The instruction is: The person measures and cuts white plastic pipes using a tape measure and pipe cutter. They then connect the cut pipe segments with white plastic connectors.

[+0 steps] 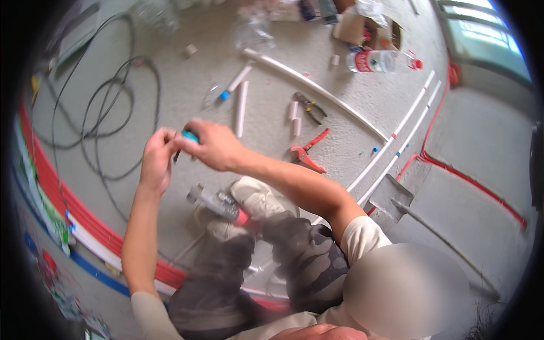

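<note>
Both my hands meet over the grey floor, left of the middle. My right hand (214,146) is closed around a small teal object (191,136) with a dark narrow piece hanging by it; its exact kind cannot be made out. Close against it, the fingers of my left hand (156,161) are pinched together at the dark piece, and what they hold is hidden. Beyond the hands lie a short white pipe with a blue end (233,85) and another short white pipe (242,107). To the right of them is a red pipe cutter (309,152), with dark-handled pliers (310,107) farther off.
A black cable (85,136) lies in loops at left, beside red conduits (85,212). Long white pipes (323,90) cross the floor. A water bottle (377,61) and cardboard box (350,28) are far right; a long-handled shovel (391,195) is at right. A blurred grey tool (218,205) stands by my shoes.
</note>
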A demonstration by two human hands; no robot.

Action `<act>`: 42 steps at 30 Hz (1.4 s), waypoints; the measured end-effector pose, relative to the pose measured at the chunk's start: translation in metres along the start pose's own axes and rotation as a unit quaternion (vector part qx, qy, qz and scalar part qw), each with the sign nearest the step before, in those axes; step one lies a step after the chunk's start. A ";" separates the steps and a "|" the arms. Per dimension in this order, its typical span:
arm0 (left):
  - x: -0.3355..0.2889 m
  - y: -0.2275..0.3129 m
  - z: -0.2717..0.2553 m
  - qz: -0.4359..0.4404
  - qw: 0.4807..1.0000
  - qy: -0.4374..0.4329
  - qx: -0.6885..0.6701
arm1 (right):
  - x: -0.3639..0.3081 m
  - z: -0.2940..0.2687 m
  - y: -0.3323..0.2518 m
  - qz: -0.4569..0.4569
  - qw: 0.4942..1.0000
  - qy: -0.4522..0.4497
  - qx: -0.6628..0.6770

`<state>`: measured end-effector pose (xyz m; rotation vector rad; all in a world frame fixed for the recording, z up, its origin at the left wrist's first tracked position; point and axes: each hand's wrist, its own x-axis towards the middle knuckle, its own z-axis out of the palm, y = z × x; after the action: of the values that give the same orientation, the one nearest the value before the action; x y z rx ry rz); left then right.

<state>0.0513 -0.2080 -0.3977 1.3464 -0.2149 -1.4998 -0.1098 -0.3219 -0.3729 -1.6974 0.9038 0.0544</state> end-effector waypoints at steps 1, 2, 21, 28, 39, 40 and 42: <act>0.002 -0.006 0.004 -0.010 0.999 -0.033 0.012 | 0.001 -0.005 0.012 -0.016 1.000 -0.022 -0.014; 0.004 -0.013 0.008 -0.023 0.999 -0.038 0.019 | 0.001 -0.011 0.022 -0.034 0.998 -0.046 -0.028; -0.031 -0.023 -0.200 0.191 0.875 0.329 -0.300 | 0.038 -0.088 0.180 -0.246 0.885 -0.156 -0.363; -0.113 -0.070 -0.288 0.241 0.774 0.479 -0.335 | 0.031 -0.104 0.205 -0.260 0.805 -0.244 -0.474; -0.087 -0.075 -0.230 0.164 0.936 0.235 -0.203 | 0.011 -0.028 0.171 -0.059 0.891 -0.199 -0.404; -0.087 -0.068 -0.210 0.136 0.955 0.216 -0.149 | -0.002 -0.020 0.129 0.003 0.912 -0.174 -0.372; -0.087 -0.050 -0.178 0.078 0.986 0.144 -0.031 | -0.012 -0.016 0.096 0.030 0.930 -0.166 -0.327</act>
<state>0.1492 -0.0342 -0.4416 1.4440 -0.0858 -1.1573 -0.1813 -0.3340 -0.4394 -2.1782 0.7155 0.7345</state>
